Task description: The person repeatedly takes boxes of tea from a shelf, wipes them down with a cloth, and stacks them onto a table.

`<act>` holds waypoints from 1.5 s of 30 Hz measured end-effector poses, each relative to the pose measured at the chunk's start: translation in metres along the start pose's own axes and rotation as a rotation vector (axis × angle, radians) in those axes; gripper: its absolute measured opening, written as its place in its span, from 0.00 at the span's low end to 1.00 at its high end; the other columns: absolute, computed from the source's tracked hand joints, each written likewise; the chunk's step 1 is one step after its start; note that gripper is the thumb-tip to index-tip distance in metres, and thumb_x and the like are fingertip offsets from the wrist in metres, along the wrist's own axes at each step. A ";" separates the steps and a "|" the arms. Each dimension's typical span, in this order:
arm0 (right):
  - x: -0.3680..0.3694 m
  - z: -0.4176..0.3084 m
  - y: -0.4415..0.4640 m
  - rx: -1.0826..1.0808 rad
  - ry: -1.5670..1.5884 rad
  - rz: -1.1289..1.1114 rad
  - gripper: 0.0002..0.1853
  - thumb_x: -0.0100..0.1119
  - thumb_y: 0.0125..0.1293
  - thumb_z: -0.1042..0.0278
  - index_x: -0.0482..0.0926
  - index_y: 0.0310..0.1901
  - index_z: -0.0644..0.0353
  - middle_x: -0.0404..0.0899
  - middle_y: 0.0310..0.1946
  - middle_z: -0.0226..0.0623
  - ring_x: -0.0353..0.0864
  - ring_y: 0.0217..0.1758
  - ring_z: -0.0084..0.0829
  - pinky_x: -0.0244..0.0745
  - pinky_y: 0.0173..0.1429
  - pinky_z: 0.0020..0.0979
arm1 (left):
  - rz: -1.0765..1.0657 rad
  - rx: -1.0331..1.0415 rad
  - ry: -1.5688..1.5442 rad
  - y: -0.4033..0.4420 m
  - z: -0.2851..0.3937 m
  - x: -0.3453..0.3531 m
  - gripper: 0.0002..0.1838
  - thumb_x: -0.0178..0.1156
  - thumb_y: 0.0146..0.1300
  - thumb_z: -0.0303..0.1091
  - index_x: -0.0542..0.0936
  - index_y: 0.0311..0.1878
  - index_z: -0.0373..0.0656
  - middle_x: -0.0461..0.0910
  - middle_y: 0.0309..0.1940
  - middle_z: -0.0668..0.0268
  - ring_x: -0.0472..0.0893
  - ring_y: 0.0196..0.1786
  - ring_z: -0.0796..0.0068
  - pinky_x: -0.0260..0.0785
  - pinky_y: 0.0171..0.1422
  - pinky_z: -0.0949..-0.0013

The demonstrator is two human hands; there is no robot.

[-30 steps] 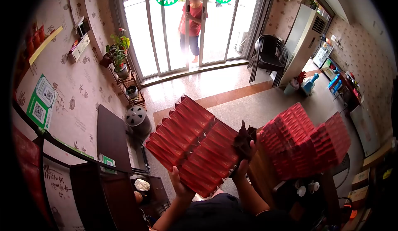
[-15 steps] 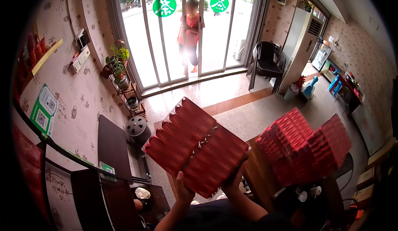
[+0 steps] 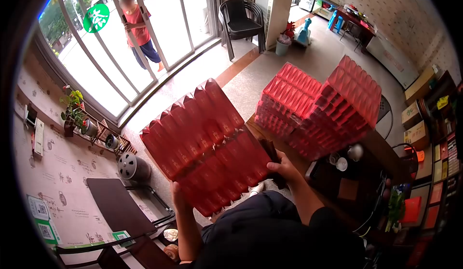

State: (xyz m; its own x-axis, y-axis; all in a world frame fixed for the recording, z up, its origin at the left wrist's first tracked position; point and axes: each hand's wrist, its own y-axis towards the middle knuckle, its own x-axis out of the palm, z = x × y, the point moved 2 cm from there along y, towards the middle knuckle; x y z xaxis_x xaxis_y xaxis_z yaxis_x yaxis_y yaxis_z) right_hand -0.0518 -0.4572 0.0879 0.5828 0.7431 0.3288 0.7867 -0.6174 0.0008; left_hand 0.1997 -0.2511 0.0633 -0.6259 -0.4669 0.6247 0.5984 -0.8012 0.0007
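A large flat bundle of red packets [image 3: 207,146], two rows side by side with crimped ends, is held tilted in front of my body. My left hand [image 3: 179,197] grips its lower left edge, with the fingers mostly hidden beneath. On its right side, my right hand [image 3: 285,170] is closed with the thumb over the edge by a dark strip. To the right, stacked red packets [image 3: 292,90] stand on a wooden table [image 3: 308,167], with a taller stack [image 3: 354,93] beside them.
A person [image 3: 137,27] stands at the sliding glass door [image 3: 166,59]. Stacked black chairs [image 3: 242,23] are near the door. Cups [image 3: 341,164] sit on a dark tea tray [image 3: 347,189] at right. Plants [image 3: 72,107] and a metal bin [image 3: 133,166] line the left wall.
My view has turned to the right, so the door now appears farther left. The bundle stays in both hands, and my right thumb now shows over its edge.
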 end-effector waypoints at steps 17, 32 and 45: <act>-0.098 0.024 0.011 -0.350 0.087 0.779 0.28 0.60 0.68 0.57 0.68 0.66 0.59 0.75 0.58 0.37 0.75 0.60 0.33 0.68 0.66 0.36 | 0.151 -0.162 -0.142 0.114 -0.124 0.171 0.32 0.61 0.66 0.29 0.56 0.68 0.54 0.76 0.51 0.62 0.81 0.51 0.68 0.76 0.55 0.61; -0.166 0.003 -0.004 -0.154 -0.464 0.496 0.09 0.62 0.69 0.65 0.78 0.36 0.62 0.74 0.27 0.23 0.70 0.32 0.18 0.69 0.40 0.24 | 0.050 -0.358 0.093 0.267 -0.236 0.227 0.31 0.65 0.62 0.32 0.61 0.64 0.54 0.80 0.43 0.68 0.83 0.33 0.75 0.77 0.40 0.69; -0.153 0.031 0.032 -0.229 -0.321 0.581 0.13 0.52 0.76 0.62 0.76 0.53 0.62 0.76 0.43 0.27 0.71 0.47 0.21 0.67 0.55 0.26 | -0.056 -0.133 0.863 0.261 -0.224 0.193 0.51 0.59 0.69 0.52 0.40 0.77 0.32 0.46 0.70 0.42 0.76 0.57 0.59 0.70 0.63 0.65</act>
State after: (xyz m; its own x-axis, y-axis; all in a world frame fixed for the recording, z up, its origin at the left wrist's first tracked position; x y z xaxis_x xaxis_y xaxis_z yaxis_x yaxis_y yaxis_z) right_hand -0.1102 -0.5828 0.0086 0.9549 0.2940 0.0411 0.2873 -0.9502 0.1204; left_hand 0.1232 -0.6341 0.0093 -0.8450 -0.5026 -0.1827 0.5256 -0.8435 -0.1105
